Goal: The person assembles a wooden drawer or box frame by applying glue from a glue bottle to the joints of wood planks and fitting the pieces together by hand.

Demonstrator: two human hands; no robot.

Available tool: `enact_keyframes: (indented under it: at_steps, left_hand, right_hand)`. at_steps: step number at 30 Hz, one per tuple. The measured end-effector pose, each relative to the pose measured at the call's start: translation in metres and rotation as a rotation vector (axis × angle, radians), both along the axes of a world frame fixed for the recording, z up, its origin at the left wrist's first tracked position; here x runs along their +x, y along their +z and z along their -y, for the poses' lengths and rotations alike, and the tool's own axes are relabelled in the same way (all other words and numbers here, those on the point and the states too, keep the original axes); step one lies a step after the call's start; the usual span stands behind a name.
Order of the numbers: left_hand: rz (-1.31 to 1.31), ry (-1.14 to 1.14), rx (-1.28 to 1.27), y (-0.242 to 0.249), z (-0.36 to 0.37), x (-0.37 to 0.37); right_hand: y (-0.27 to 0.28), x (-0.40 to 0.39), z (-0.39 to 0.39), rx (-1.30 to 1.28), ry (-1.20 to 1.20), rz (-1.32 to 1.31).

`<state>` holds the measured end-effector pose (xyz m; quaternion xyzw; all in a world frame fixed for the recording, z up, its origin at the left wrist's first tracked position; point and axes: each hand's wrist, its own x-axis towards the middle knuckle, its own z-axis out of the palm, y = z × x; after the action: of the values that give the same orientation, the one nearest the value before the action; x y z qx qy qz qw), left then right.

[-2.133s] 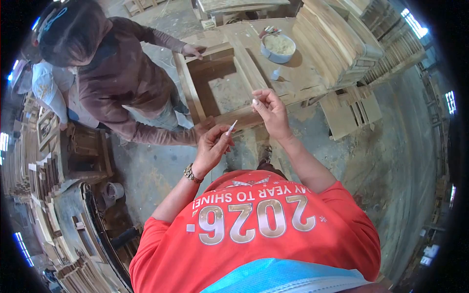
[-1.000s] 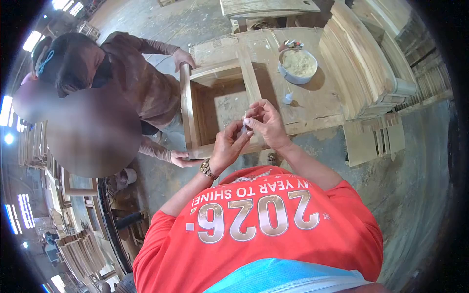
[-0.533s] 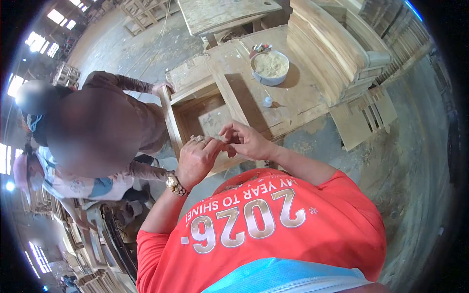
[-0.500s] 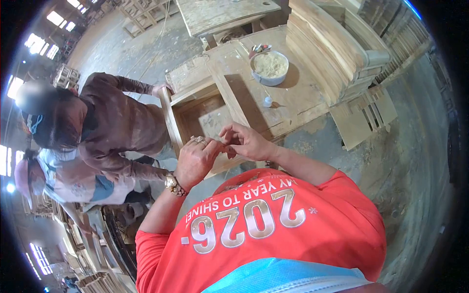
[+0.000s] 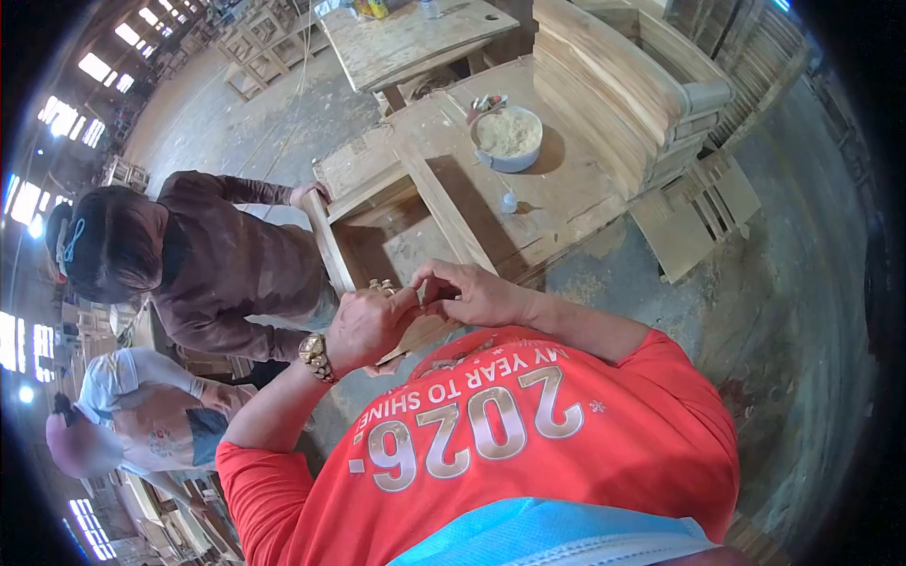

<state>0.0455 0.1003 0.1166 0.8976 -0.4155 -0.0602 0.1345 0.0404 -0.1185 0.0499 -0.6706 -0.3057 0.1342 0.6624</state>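
Close to my chest, my left hand (image 5: 363, 325) and my right hand (image 5: 467, 294) meet at the fingertips. The fingers of both are bent and pinched together; anything between them is too small to make out. A gold watch (image 5: 316, 357) circles my left wrist, and a ring shows on that hand. Just beyond my hands a wooden frame (image 5: 441, 208) rests on a wooden worktable (image 5: 576, 193). A person in a brown top (image 5: 236, 255) stands at the left with a hand on the frame's far corner.
On the worktable are a bowl of pale material (image 5: 510, 139), a small bottle (image 5: 509, 203) and stacked curved wooden pieces (image 5: 613, 85). Another table (image 5: 415, 42) stands behind. A second person in a pink cap (image 5: 80, 443) is at the lower left.
My hands have shifted slightly left and stay together. The view has moved a little. At the lower left, the person in the pink cap appears lower, with an arm bent.
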Motion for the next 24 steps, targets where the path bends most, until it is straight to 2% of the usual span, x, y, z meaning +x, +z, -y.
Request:
enact_keyframes:
  at_steps: [4,6,7,9,10,12,14,17,19,21,24]
  left_hand:
    - [-0.149,0.064,-0.090,-0.014,-0.014,0.003]
    - [-0.215,0.284,-0.218,-0.039,-0.032,0.015]
    - [-0.497,0.485,-0.378,-0.027,-0.030,0.019]
    - [-0.724,0.475,-0.632,-0.050,-0.037,0.037]
    - [-0.735,0.491,-0.637,-0.060,-0.029,0.033]
    - [-0.702,0.261,-0.822,-0.081,0.008,0.021]
    - [-0.869,0.230,-1.061,-0.094,0.042,0.003]
    - [-1.010,0.259,-1.036,-0.112,0.054,0.011]
    - [-0.952,0.242,-1.057,-0.105,0.057,0.014]
    - [-0.941,0.295,-1.202,-0.096,0.059,0.012]
    - [-0.860,0.359,-1.235,-0.085,0.057,0.011]
  right_hand:
    - [-0.004,-0.004,-0.003,0.037,-0.064,0.120]
    - [-0.021,0.006,0.002,0.001,-0.212,0.021]
    - [-0.029,0.017,0.004,0.002,-0.208,0.012]
    - [-0.046,0.036,0.007,0.315,-0.238,-0.390]
    - [-0.042,0.039,0.003,0.308,-0.228,-0.406]
    - [-0.027,0.049,-0.010,0.561,-0.231,-0.366]
    - [-0.016,0.060,-0.015,0.590,-0.248,-0.337]
    - [-0.004,0.068,-0.016,0.612,-0.270,-0.295]
    - [0.003,0.070,-0.016,0.641,-0.289,-0.288]
    - [0.007,0.069,-0.018,0.621,-0.274,-0.281]
    - [0.010,0.068,-0.020,0.586,-0.241,-0.251]
